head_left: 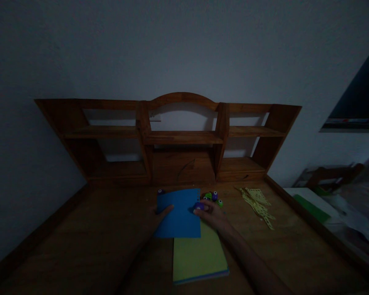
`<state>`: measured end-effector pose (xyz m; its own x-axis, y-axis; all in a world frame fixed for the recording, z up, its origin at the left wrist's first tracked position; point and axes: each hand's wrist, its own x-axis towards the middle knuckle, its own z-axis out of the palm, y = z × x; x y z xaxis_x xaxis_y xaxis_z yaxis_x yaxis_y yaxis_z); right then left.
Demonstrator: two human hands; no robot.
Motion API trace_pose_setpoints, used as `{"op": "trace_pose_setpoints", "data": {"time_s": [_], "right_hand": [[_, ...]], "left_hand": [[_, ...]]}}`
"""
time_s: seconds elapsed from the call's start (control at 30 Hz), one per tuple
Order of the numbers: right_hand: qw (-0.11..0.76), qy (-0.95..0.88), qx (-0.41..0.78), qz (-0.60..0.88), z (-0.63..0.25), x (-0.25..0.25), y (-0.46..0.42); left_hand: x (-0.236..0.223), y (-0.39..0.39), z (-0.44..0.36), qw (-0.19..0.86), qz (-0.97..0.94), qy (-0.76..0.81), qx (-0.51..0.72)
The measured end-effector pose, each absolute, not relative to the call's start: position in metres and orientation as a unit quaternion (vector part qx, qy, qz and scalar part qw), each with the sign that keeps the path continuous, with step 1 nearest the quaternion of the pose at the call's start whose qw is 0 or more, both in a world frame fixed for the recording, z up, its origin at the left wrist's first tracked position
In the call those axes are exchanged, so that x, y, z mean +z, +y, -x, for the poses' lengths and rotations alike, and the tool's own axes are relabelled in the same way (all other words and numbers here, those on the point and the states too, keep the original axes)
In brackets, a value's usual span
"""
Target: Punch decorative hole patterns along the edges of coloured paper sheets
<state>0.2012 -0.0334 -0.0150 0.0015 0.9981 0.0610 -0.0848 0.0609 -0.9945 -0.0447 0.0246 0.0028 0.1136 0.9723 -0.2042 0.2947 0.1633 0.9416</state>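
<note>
A blue sheet of paper (178, 217) is held up by its left side in my left hand (160, 215), with the thumb on top and the fingers hidden beneath. My right hand (213, 214) grips a small purple craft punch (198, 207) at the sheet's right edge. Small marks that look like holes show along that edge above the punch. Below the blue sheet lies a stack of coloured paper (199, 258), yellow on top. Just beyond my right hand sit several green and purple punches (214, 196), partly hidden.
Another dark punch (160, 191) stands behind the blue sheet's left corner. Yellow paper pieces full of holes (258, 203) lie on the desk's right side. A wooden shelf unit (184, 137) runs along the back. Right of the desk are a chair (335, 176) and a green item (312, 209).
</note>
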Motion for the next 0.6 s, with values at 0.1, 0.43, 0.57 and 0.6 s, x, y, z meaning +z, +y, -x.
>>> {"op": "trace_pose_setpoints", "data": {"time_s": [0.1,0.43,0.57,0.6], "right_hand": [[0.518,-0.505,0.505,0.471,-0.204,-0.016,-0.032],[0.497,-0.521,0.518,0.463,-0.206,-0.005,-0.038],[0.5,-0.512,0.522,0.464,-0.204,-0.003,-0.04],[0.505,-0.51,0.518,0.466,-0.203,-0.003,-0.04]], "left_hand": [[0.004,0.024,0.045,0.509,-0.556,0.564,0.338],[0.007,0.02,0.044,0.507,-0.567,0.559,0.331],[0.013,0.017,0.044,0.493,-0.576,0.567,0.322],[0.013,0.016,0.044,0.497,-0.573,0.565,0.324]]}}
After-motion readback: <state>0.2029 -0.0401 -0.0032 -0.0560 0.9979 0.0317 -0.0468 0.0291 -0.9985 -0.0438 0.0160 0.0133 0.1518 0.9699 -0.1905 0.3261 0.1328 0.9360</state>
